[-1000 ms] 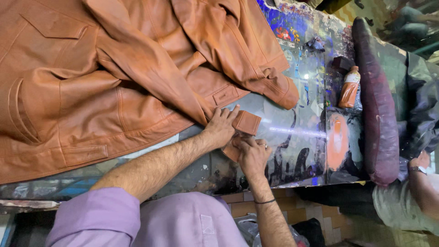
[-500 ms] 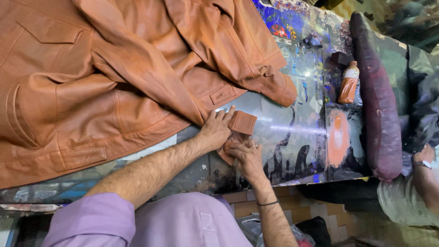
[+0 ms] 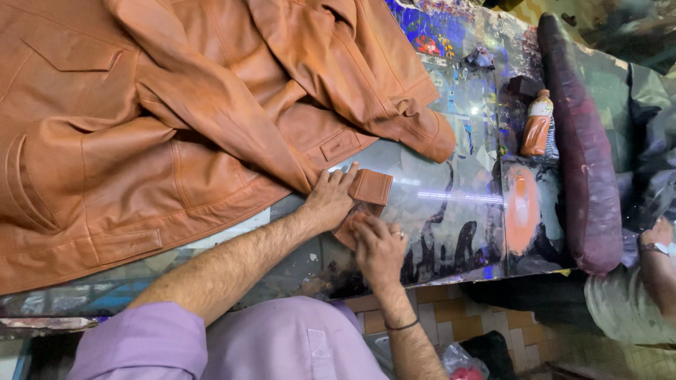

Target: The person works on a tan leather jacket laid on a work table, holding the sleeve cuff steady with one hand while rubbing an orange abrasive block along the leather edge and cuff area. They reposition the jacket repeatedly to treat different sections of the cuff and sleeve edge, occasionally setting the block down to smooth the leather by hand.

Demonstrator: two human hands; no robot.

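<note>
Our left hand (image 3: 331,200) and right hand (image 3: 379,248) press a leather patch (image 3: 366,193) on the bench (image 3: 451,211); jacket (image 3: 176,119) beside, orange bottle (image 3: 537,125) beyond.

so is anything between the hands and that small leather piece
Nothing visible. Both the left hand and right hand already rest on the leather piece on the table; the jacket lies beside it, not over it.

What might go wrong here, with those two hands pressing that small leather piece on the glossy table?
The leather piece lies on the glossy table, so it may slide under the left hand or right hand. It sits close to the jacket, which could snag. The bottle may tip if bumped.
</note>
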